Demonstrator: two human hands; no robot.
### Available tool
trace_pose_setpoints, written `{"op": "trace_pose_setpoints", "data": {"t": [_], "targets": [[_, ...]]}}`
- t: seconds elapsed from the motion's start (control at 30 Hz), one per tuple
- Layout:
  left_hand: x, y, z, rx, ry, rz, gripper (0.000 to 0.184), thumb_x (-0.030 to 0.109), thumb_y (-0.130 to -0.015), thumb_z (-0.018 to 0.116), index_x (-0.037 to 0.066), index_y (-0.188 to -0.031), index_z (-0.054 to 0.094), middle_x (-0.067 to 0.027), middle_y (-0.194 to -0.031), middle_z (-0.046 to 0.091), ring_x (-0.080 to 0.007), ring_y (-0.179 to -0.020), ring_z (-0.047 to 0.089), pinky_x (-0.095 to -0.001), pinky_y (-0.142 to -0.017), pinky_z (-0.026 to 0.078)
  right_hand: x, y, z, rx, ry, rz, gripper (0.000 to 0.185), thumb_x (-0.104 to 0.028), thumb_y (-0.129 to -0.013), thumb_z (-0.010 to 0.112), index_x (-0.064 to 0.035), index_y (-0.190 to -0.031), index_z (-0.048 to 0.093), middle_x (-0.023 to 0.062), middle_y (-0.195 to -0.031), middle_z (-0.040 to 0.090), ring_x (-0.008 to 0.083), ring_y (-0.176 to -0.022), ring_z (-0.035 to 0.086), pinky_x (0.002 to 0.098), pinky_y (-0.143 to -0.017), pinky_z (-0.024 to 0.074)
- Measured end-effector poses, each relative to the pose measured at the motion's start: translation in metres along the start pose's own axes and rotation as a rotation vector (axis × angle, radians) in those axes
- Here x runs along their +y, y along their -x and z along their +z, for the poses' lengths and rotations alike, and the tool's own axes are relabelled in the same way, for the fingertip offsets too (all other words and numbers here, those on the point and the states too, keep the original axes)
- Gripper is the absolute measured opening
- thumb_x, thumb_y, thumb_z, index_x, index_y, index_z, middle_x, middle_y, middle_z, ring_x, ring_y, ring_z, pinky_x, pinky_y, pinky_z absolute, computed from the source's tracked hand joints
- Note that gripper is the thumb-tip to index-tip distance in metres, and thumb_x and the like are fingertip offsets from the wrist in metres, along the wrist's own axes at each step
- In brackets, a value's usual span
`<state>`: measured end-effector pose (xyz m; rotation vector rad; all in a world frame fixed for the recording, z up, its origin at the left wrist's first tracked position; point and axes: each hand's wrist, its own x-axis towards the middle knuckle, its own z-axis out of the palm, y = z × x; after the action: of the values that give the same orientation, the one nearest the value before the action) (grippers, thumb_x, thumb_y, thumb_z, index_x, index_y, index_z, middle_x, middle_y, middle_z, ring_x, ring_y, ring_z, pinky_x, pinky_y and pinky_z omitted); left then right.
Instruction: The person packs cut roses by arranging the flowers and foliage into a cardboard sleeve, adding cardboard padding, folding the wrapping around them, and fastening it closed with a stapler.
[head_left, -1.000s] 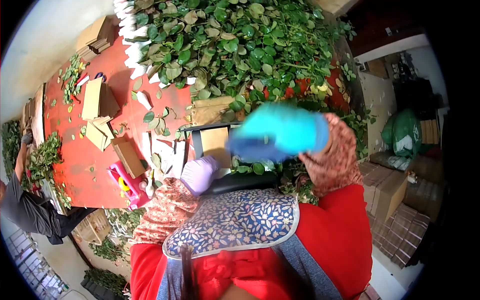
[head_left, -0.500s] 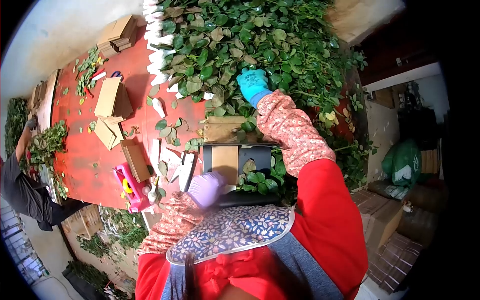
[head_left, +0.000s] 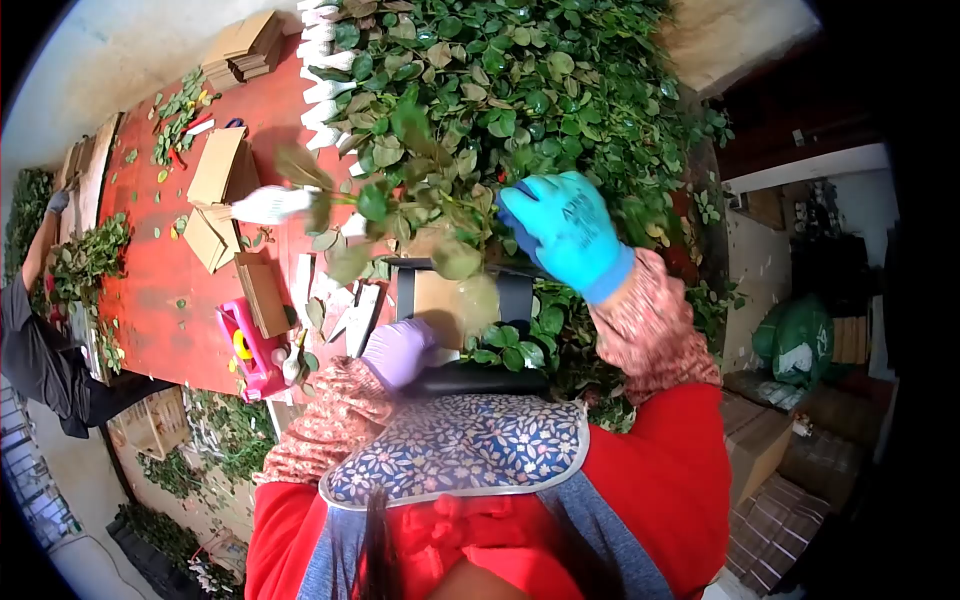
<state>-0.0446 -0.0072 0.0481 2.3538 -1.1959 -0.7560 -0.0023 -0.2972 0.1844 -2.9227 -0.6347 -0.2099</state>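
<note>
My right hand (head_left: 567, 232), in a blue glove, is closed around a leafy rose stem (head_left: 455, 258) raised over the work area. The stem's white-sleeved flower head (head_left: 274, 205) points left. My left hand (head_left: 398, 354), in a purple glove, is curled at the left front of a black holder (head_left: 514, 299) with a cardboard piece (head_left: 437, 300) in it. Its fingers are mostly hidden, and I cannot make out what they hold. Green leaves (head_left: 520, 345) lie at the holder's right side.
A large pile of leafy stems (head_left: 540, 90) with white-sleeved heads covers the far table. Cardboard stacks (head_left: 222, 165), a pink tape dispenser (head_left: 250, 350) and loose leaves lie on the red tabletop (head_left: 150, 300) to the left. Another person (head_left: 50, 350) works at the far left.
My right hand has drawn back from the pile toward me, bringing a leafy rose stem with it. My left hand has shifted slightly up and left in view, still beside the holder.
</note>
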Motion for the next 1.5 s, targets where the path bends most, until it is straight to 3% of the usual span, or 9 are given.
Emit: {"op": "trace_pose_setpoints", "data": {"t": [0.1, 0.33, 0.4, 0.43, 0.5, 0.77, 1.03, 1.3, 1.5], "targets": [[0.000, -0.002, -0.002, 0.075, 0.047, -0.010, 0.026, 0.019, -0.079, 0.072, 0.010, -0.103, 0.067, -0.0114, -0.091, 0.066, -0.0288, -0.079, 0.066, -0.0385, -0.071, 0.054, -0.038, 0.016, -0.054, 0.128, -0.011, -0.043, 0.029, -0.009, -0.071, 0.070, -0.0109, -0.099, 0.063, 0.0058, -0.087, 0.057, 0.0283, -0.079, 0.058, 0.0409, -0.068, 0.0430], [0.018, -0.014, -0.003, 0.301, 0.761, -0.001, 0.031, 0.021, -0.080, 0.073, 0.006, -0.106, 0.065, -0.0119, -0.091, 0.066, -0.0272, -0.078, 0.067, -0.0368, -0.070, 0.054, -0.034, 0.103, -0.026, -0.303, -0.119, -0.042, 0.026, -0.019, -0.074, 0.063, -0.0123, -0.098, 0.059, 0.0061, -0.080, 0.053, 0.0272, -0.074, 0.058, 0.0430, -0.067, 0.0431], [0.019, -0.010, -0.005, 0.229, 0.709, -0.051, 0.032, 0.022, -0.080, 0.073, 0.005, -0.106, 0.065, -0.0120, -0.092, 0.067, -0.0267, -0.078, 0.067, -0.0364, -0.070, 0.054, -0.017, 0.123, -0.010, -0.344, 0.008, 0.032, 0.024, -0.016, -0.075, 0.062, -0.0122, -0.099, 0.059, 0.0079, -0.084, 0.057, 0.0297, -0.075, 0.059, 0.0432, -0.068, 0.0445], [0.017, 0.001, -0.026, 0.019, 0.103, -0.096, 0.027, 0.024, -0.078, 0.074, 0.006, -0.097, 0.069, -0.0134, -0.088, 0.067, -0.0301, -0.075, 0.067, -0.0386, -0.067, 0.054, -0.009, 0.131, -0.003, -0.441, 0.101, 0.085, 0.024, -0.015, -0.075, 0.062, -0.0118, -0.099, 0.059, 0.0086, -0.085, 0.058, 0.0306, -0.075, 0.059, 0.0435, -0.068, 0.0453], [0.004, -0.001, -0.008, 0.044, 0.080, -0.096, 0.019, 0.025, -0.077, 0.075, 0.008, -0.084, 0.071, -0.0149, -0.086, 0.067, -0.0349, -0.073, 0.066, -0.0437, -0.066, 0.053, 0.008, 0.152, 0.015, -0.511, 0.095, 0.117, 0.022, -0.012, -0.076, 0.063, -0.0110, -0.097, 0.060, 0.0096, -0.084, 0.058, 0.0315, -0.074, 0.060, 0.0438, -0.066, 0.0475], [0.015, 0.001, -0.016, 0.062, -0.097, -0.173, 0.058, 0.027, -0.077, 0.076, 0.012, -0.127, 0.050, -0.0117, -0.078, 0.065, -0.0328, -0.071, 0.066, -0.0421, -0.059, 0.051, 0.002, 0.177, 0.039, -0.556, 0.087, 0.112, 0.017, -0.010, -0.079, 0.062, -0.0121, -0.096, 0.063, 0.0101, -0.086, 0.062, 0.0311, -0.072, 0.062, 0.0439, -0.065, 0.0493], [0.015, 0.001, -0.024, 0.134, 0.112, -0.062, 0.041, 0.021, -0.073, 0.078, 0.009, -0.108, 0.063, -0.0150, -0.084, 0.066, -0.0344, -0.079, 0.066, -0.0431, -0.067, 0.052, -0.002, 0.180, 0.051, -0.738, -0.085, 0.142, 0.015, -0.022, -0.086, 0.063, -0.0095, -0.095, 0.063, 0.0126, -0.086, 0.063, 0.0331, -0.078, 0.063, 0.0474, -0.071, 0.0497], [0.010, 0.004, -0.010, 0.246, 0.079, -0.002, 0.027, 0.018, -0.075, 0.074, 0.005, -0.096, 0.063, -0.0174, -0.080, 0.064, -0.0380, -0.073, 0.065, -0.0461, -0.066, 0.052, 0.030, 0.012, -0.010, 0.139, -0.252, 0.039, 0.017, -0.024, -0.088, 0.067, -0.0076, -0.086, 0.066, 0.0107, -0.076, 0.064, 0.0325, -0.070, 0.063, 0.0443, -0.064, 0.0510], [0.012, 0.005, -0.013, 0.251, 0.140, 0.007, 0.025, 0.020, -0.076, 0.073, 0.006, -0.092, 0.062, -0.0180, -0.079, 0.063, -0.0369, -0.072, 0.064, -0.0455, -0.063, 0.051, 0.055, -0.061, 0.169, -0.368, 0.156, -0.104, 0.020, -0.027, -0.083, 0.064, -0.0130, -0.097, 0.069, 0.0098, -0.101, 0.068, 0.0302, -0.093, 0.067, 0.0443, -0.075, 0.0537]]}}
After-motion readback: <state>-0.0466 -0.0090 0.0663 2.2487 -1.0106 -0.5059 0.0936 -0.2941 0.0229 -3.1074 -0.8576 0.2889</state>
